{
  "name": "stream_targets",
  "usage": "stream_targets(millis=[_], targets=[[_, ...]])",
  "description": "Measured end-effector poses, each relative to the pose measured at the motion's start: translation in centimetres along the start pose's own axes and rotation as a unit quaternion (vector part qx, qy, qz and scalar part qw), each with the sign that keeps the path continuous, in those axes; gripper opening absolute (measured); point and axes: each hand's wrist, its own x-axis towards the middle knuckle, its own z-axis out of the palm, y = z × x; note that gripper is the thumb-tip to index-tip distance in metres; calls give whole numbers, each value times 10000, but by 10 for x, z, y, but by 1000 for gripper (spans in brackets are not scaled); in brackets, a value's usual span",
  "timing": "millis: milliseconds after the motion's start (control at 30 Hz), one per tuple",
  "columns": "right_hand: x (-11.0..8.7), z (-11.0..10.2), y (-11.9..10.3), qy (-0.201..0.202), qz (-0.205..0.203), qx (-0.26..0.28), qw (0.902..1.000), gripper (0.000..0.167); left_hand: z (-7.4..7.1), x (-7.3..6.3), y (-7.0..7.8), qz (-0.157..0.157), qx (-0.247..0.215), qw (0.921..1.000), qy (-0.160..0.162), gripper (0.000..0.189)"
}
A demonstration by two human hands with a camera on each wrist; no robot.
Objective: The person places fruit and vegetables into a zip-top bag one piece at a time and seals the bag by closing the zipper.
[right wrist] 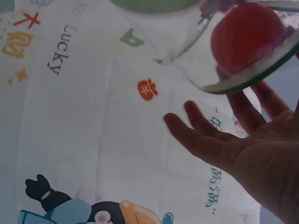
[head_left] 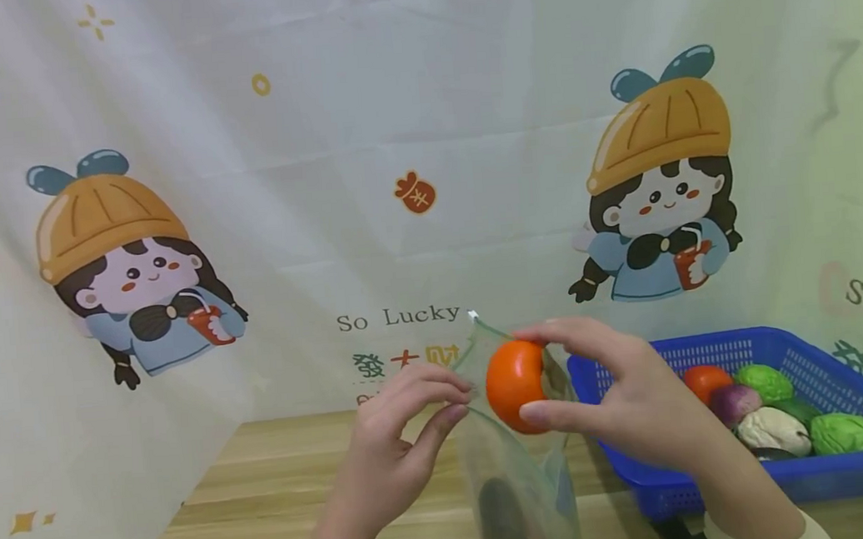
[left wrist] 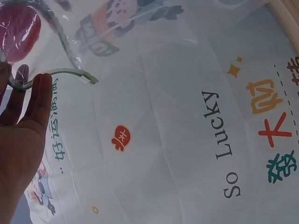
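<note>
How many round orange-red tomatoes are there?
2. The right hand holds one round orange-red tomato at the clear plastic bag's mouth; the other tomato sits in the blue plastic basket. More may be hidden in the basket or bag.

The left hand [head_left: 402,447] pinches the edge of a transparent plastic bag [head_left: 486,458] with green trim. The right hand [head_left: 628,398] holds an orange-red tomato [head_left: 513,385] at the bag's mouth. Inside the bag there is a dark object [head_left: 501,515], seen not very clearly. To the right, a blue plastic basket [head_left: 792,482] with several vegetables [head_left: 773,432], among them a green cabbage [head_left: 849,432], stands on the wooden table [head_left: 290,505].
</note>
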Motion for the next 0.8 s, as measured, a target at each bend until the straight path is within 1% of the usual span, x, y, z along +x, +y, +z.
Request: stream_targets(millis=[33,67,100,167,200,267,333,433,533,600,667,733,800], targets=[[1,2,0,-331,354,30,9988,49,1,0,1,14,-16,10000,-4,24],[2,3,1,-647,677,74,9956,47,1,0,1,9,-35,10000,-8,24],[3,4,3,-956,967,136,9906,46,2,0,2,6,-43,10000,3,24],[4,5,6,-1521,1453,236,9774,49,3,0,3,15,-69,10000,28,25],[5,5,8,-1735,1609,267,9712,50,3,0,3,25,-74,10000,44,25],[6,5,11,-1942,1619,289,9671,52,2,0,3,35,-94,9999,69,23],[6,3,11,-1907,1592,226,9684,51,1,0,2,32,-70,9999,104,17],[5,-4,10,-1493,1518,-28,9771,48,-4,-1,0,9,-2,9999,164,2],[4,-10,11,-1122,1545,-209,9814,42,-10,-3,-2,-146,60,9996,243,7],[4,-13,12,-950,1561,-331,9826,41,-16,-4,-4,-270,70,9993,262,3],[3,-15,12,-816,1554,-401,9837,41,-22,-6,-6,-395,52,9989,244,10],[3,-17,13,-708,1545,-476,9843,41,-28,-7,-8,-442,50,9988,187,14],[2,-19,14,-625,1479,-534,9856,40,-31,-8,-8,-458,82,9989,77,8]])
